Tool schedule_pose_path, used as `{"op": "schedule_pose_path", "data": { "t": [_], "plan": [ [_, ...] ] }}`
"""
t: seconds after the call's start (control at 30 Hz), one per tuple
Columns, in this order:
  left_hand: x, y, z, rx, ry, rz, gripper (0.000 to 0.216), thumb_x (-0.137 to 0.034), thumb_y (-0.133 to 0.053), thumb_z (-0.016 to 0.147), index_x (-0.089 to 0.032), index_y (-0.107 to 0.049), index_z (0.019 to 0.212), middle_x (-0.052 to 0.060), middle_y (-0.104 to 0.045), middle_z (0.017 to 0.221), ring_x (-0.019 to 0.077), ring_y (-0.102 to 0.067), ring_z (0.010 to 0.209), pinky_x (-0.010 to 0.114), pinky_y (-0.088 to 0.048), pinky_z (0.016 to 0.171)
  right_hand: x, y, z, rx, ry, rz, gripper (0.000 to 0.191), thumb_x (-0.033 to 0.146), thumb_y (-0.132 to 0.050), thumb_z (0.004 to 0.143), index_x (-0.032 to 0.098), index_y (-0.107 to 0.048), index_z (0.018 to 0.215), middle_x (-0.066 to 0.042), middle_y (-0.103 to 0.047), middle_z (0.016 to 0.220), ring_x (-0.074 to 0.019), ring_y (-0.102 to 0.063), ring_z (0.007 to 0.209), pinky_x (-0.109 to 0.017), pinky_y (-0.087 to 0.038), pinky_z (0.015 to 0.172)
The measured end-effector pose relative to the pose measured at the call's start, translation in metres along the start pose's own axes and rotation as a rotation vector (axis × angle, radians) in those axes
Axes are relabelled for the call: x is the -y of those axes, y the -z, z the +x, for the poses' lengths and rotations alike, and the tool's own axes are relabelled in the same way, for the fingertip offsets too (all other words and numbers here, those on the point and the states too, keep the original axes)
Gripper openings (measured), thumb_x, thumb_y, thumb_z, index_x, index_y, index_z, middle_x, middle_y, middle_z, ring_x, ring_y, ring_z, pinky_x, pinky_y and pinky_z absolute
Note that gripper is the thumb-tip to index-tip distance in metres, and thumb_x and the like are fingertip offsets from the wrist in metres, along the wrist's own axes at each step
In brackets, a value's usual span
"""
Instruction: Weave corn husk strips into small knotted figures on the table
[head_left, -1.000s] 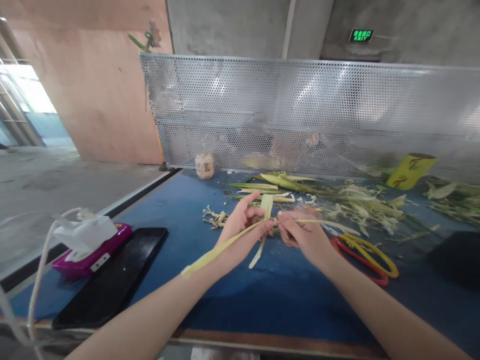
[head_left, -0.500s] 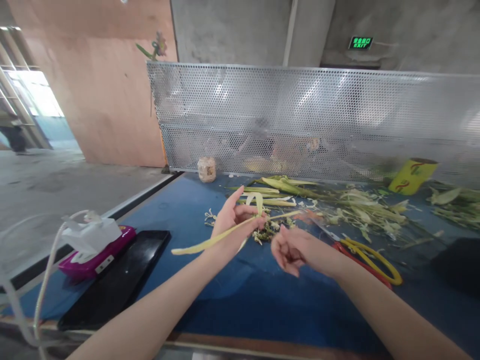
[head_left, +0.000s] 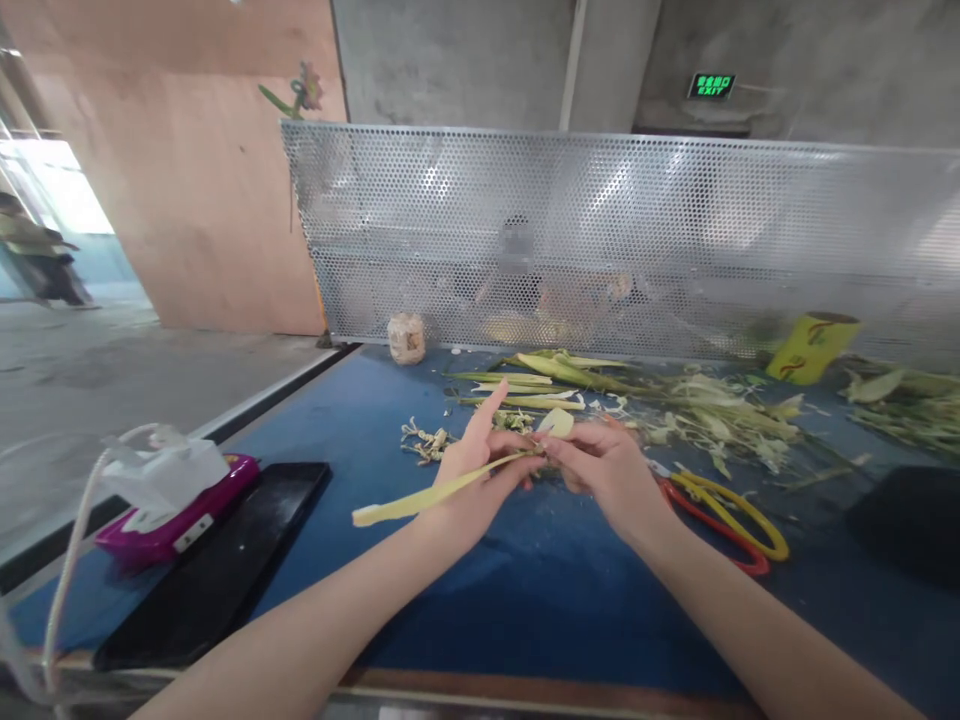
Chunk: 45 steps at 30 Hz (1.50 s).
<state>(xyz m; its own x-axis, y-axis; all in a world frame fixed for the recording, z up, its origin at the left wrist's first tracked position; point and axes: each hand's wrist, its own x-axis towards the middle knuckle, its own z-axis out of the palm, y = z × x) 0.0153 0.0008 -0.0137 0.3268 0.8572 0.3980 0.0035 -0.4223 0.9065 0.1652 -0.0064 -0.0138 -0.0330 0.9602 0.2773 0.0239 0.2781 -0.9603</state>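
Note:
A long pale yellow-green strip of leaf (head_left: 420, 500) lies across my left hand (head_left: 472, 475), pinched between its thumb and fingers, with the tail end hanging to the left. My right hand (head_left: 600, 465) is closed on the same strip, its fingertips meeting those of the left. A broad pale loop of leaf (head_left: 556, 422) rises between the two hands. Small dried flower clusters (head_left: 426, 440) lie on the blue table beyond the left hand. Scissors with red and yellow handles (head_left: 724, 515) rest just right of my right wrist, their blades partly hidden.
Long green leaves (head_left: 570, 370) and a heap of dry leaves (head_left: 727, 410) cover the back. A perforated metal screen (head_left: 480, 200) stands behind, with a whitish roll (head_left: 407, 339) and yellow cylinder (head_left: 814, 348) before it. A black tablet-like slab (head_left: 225, 560) and magenta power strip (head_left: 142, 540) lie left.
My right hand has moved up and left to meet my left hand and grip the leaf strip. Half a second ago it was apart, curled in front. The view has shifted slightly.

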Motion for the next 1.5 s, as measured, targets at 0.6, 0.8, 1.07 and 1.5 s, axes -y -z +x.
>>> {"op": "schedule_pose_path", "data": {
  "t": [0.6, 0.8, 1.07, 1.5],
  "plan": [
    [-0.003, 0.000, 0.003, 0.090, 0.047, -0.221, 0.053, -0.019, -0.063, 0.070, -0.018, -0.037, 0.117, -0.001, -0.060, 0.075, 0.0093, -0.057, 0.054, 0.026, -0.049, 0.056, 0.001, 0.002, 0.002, -0.067, -0.034, 0.147, 0.024, 0.037, -0.069, 0.062, 0.014, -0.062, 0.060, 0.009, -0.029, 0.036, -0.0018, -0.020, 0.033, -0.020, -0.014, 0.035],
    [-0.009, 0.007, 0.006, -0.081, 0.074, -0.307, 0.068, -0.015, -0.066, 0.067, -0.019, -0.032, 0.125, 0.003, -0.064, 0.082, 0.0109, -0.061, 0.059, 0.022, -0.045, 0.051, 0.006, 0.005, -0.005, -0.055, 0.213, 0.068, 0.034, 0.038, -0.058, 0.074, 0.016, -0.050, 0.049, 0.007, -0.032, 0.041, -0.0033, -0.028, 0.036, -0.020, -0.020, 0.037],
    [-0.013, 0.007, 0.008, -0.110, 0.069, -0.466, 0.084, -0.014, -0.063, 0.071, -0.017, -0.011, 0.137, 0.017, -0.061, 0.110, 0.0087, -0.058, 0.058, 0.020, -0.044, 0.045, -0.007, -0.008, 0.000, 0.181, -0.045, 0.148, 0.037, 0.040, -0.058, 0.075, 0.025, -0.045, 0.107, 0.008, -0.046, 0.062, -0.0011, -0.028, 0.037, -0.016, -0.019, 0.035],
    [-0.008, 0.007, 0.005, -0.073, 0.092, -0.283, 0.106, -0.014, -0.068, 0.064, -0.036, 0.007, 0.136, 0.011, -0.050, 0.125, 0.0033, -0.052, 0.044, 0.020, -0.044, 0.035, -0.010, -0.011, -0.003, 0.173, -0.065, 0.253, 0.024, 0.036, -0.065, 0.069, 0.018, -0.057, 0.081, 0.009, -0.036, 0.051, -0.0018, -0.021, 0.039, -0.018, -0.015, 0.036]
  ]
}}
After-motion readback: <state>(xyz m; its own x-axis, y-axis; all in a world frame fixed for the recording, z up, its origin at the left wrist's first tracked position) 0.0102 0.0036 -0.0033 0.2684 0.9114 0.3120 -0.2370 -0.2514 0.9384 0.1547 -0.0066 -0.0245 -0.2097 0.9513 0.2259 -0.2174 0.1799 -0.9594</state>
